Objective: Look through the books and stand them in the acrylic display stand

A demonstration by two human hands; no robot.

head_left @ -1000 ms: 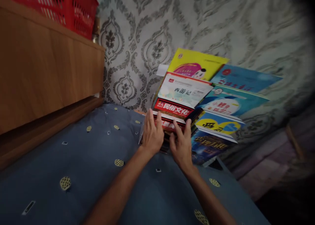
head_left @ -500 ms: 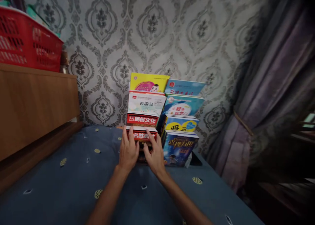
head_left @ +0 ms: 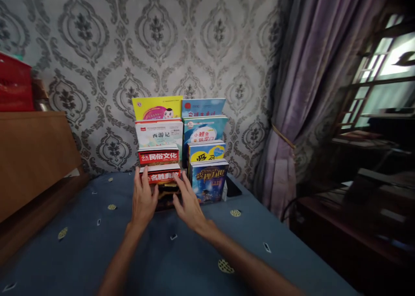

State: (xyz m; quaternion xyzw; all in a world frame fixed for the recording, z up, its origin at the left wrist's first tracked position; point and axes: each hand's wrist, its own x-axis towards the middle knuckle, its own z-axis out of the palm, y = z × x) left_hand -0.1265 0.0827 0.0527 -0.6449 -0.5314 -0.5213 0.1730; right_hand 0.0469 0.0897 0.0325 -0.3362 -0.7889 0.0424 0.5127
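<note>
Two columns of upright books stand on the blue cloth. At the front of the left column is a book with a red title band and dark cover [head_left: 167, 190]. My left hand [head_left: 142, 198] is at its left edge, fingers stretched upward and thumb across the cover. On the other side, my right hand [head_left: 189, 205] has its fingers spread at the right edge, fingertips against the cover. Behind it rise a red-banded book [head_left: 158, 157], a white book [head_left: 158, 134] and a yellow book [head_left: 157, 107]. A dark blue book [head_left: 209, 181] fronts the right column, with a yellow-and-blue book [head_left: 205, 152] behind.
A patterned blue cloth [head_left: 97, 253] covers the surface. Patterned wallpaper [head_left: 155, 32] rises behind the books. Left stands a wooden cabinet [head_left: 35, 157] with a red basket [head_left: 14, 84]. A dark flat object [head_left: 234, 187] lies right of the books, near a purple curtain [head_left: 282, 170].
The view has swung right, so the books appear further left. My right hand has shifted outward to the front book's right edge, uncovering more of its title. The books still stand in two columns.
</note>
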